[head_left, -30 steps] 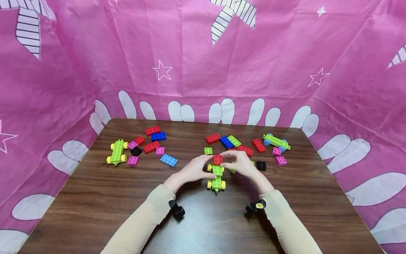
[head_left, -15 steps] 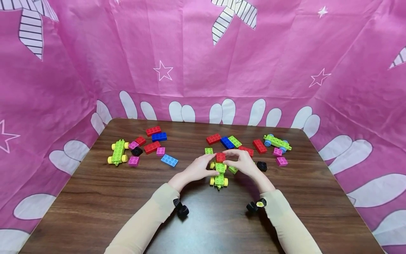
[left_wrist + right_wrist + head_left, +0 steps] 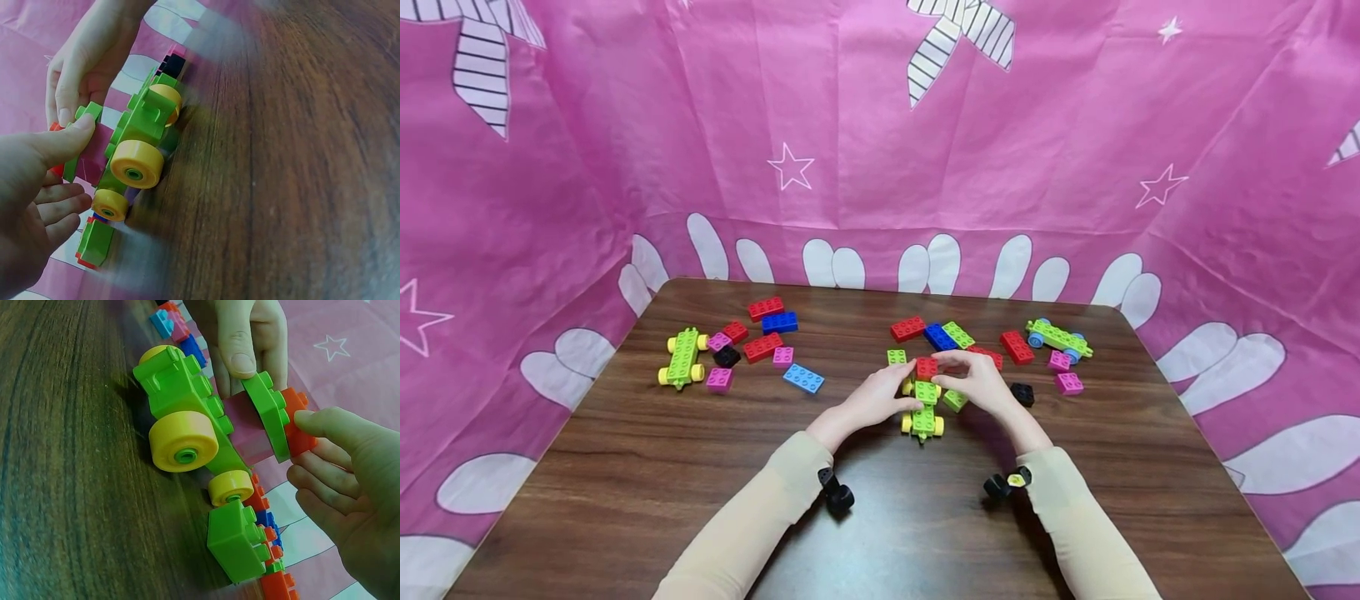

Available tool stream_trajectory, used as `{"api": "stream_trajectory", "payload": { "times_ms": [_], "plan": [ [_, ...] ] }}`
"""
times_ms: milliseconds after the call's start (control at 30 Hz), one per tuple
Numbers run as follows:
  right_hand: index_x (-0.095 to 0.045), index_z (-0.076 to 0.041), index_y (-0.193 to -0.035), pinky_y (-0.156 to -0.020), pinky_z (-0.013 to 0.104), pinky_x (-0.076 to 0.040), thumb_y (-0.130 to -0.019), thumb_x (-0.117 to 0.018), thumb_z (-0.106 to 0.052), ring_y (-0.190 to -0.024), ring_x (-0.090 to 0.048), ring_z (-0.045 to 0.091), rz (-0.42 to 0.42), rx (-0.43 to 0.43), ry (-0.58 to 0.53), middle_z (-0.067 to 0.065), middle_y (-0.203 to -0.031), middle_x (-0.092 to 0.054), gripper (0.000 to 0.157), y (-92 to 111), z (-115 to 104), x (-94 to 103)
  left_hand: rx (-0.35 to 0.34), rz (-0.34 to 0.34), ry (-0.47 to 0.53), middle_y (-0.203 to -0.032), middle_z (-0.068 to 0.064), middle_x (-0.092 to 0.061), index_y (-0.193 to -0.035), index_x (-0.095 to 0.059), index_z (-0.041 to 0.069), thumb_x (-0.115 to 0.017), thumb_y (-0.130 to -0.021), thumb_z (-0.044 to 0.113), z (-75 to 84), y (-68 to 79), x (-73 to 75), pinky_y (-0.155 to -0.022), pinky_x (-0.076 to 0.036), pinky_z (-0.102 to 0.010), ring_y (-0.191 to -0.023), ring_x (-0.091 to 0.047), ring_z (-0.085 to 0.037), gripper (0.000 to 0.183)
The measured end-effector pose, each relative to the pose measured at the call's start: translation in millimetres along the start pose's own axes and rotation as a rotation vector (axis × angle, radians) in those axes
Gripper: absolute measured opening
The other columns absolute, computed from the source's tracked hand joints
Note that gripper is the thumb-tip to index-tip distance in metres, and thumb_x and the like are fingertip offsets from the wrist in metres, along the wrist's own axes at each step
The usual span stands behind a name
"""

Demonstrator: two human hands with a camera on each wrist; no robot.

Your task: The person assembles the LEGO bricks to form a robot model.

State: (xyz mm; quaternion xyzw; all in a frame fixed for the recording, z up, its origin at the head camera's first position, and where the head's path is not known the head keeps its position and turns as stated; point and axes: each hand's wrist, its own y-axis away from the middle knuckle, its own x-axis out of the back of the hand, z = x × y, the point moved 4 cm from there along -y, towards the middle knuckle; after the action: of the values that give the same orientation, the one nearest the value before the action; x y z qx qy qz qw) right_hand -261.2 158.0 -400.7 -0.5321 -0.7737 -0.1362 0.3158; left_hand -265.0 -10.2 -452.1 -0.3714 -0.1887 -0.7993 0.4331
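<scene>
A green toy car base point(image 3: 923, 422) with yellow wheels stands in front of me in the head view. On it sits a pink brick point(image 3: 247, 428), then a thin green brick point(image 3: 270, 419), with a red brick point(image 3: 927, 368) on top. My left hand point(image 3: 880, 398) holds the thin green brick, its thumb along the near edge; the other fingers reach round the far side. From the right, my right hand point(image 3: 983, 385) pinches the red brick between thumb and fingers. A loose green brick point(image 3: 955, 400) lies beside the car, near the right hand.
Left on the table, another green car base point(image 3: 684, 358) with yellow wheels stands among several bricks, a light blue brick point(image 3: 803, 378) nearest me. At the back right is a blue-wheeled car base point(image 3: 1060, 338). A black brick point(image 3: 1022, 393) lies right of my right hand.
Both hands and the car with its stack have shifted slightly away from me and to the right. The hold of each hand looks the same.
</scene>
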Motion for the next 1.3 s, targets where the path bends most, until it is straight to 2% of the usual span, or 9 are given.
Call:
{"api": "stream_trajectory", "payload": {
  "times_ms": [333, 567, 800, 900, 1033, 1300],
  "plan": [
    [-0.062, 0.007, -0.12, -0.085, 0.049, -0.054, -0.086, -0.071, -0.009, -0.103, -0.064, 0.038, 0.013, 0.001, -0.014, 0.024, -0.112, -0.067, 0.039, 2, -2, 0.9, 0.012, -0.01, 0.013, -0.15, -0.016, -0.039, -0.149, -0.033, 0.002, -0.065, -0.09, 0.04, -1.1, 4.6, 1.5, -0.112, -0.034, -0.042, -0.138, -0.038, -0.027, 0.077],
    [-0.061, 0.005, -0.122, -0.086, 0.048, -0.053, -0.087, -0.07, -0.01, -0.105, -0.063, 0.037, 0.012, -0.018, -0.035, 0.023, -0.113, -0.067, 0.039, 3, 1, 0.6, -0.018, 0.011, 0.018, -0.142, -0.013, -0.05, -0.143, -0.044, 0.004, -0.066, -0.091, 0.034, -2.6, 16.4, 15.0, -0.108, -0.039, -0.043, -0.131, -0.048, -0.025, 0.063],
    [-0.066, -0.007, -0.12, -0.086, 0.042, -0.054, -0.086, -0.073, -0.03, -0.104, -0.065, 0.026, 0.052, 0.004, -0.038, 0.011, -0.115, -0.069, 0.042, -6, 47, -6.6, -0.072, 0.07, -0.015, -0.128, -0.009, -0.061, -0.134, -0.054, 0.006, -0.066, -0.092, 0.022, -6.2, 33.9, 37.6, -0.103, -0.043, -0.043, -0.121, -0.056, -0.023, 0.047],
    [-0.066, -0.008, -0.119, -0.084, 0.038, -0.055, -0.086, -0.073, -0.029, -0.102, -0.066, 0.025, 0.062, 0.005, -0.041, 0.01, -0.115, -0.069, 0.04, -5, 48, -6.2, -0.113, 0.119, -0.056, -0.12, -0.008, -0.065, -0.13, -0.058, 0.006, -0.067, -0.091, 0.019, -10.6, 41.8, 49.6, -0.097, -0.048, -0.04, -0.111, -0.061, -0.021, 0.042],
    [-0.066, -0.008, -0.119, -0.084, 0.034, -0.054, -0.086, -0.073, -0.028, -0.102, -0.066, 0.023, 0.062, 0.006, -0.057, 0.009, -0.114, -0.069, 0.039, -6, 50, -6.6, -0.15, 0.199, -0.122, -0.11, -0.007, -0.068, -0.125, -0.061, 0.007, -0.068, -0.09, 0.016, -23.4, 55.3, 68.2, -0.089, -0.052, -0.039, -0.1, -0.064, -0.02, 0.037],
    [-0.066, -0.006, -0.119, -0.082, 0.027, -0.054, -0.087, -0.072, -0.025, -0.101, -0.066, 0.024, 0.06, 0.006, -0.103, 0.011, -0.114, -0.069, 0.038, -4, 51, -6.6, -0.062, 0.282, -0.138, -0.111, -0.009, -0.068, -0.124, -0.061, 0.006, -0.069, -0.088, 0.013, -73.4, 88.6, 106.1, -0.09, -0.051, -0.046, -0.105, -0.064, -0.026, 0.037]
  ]
}}
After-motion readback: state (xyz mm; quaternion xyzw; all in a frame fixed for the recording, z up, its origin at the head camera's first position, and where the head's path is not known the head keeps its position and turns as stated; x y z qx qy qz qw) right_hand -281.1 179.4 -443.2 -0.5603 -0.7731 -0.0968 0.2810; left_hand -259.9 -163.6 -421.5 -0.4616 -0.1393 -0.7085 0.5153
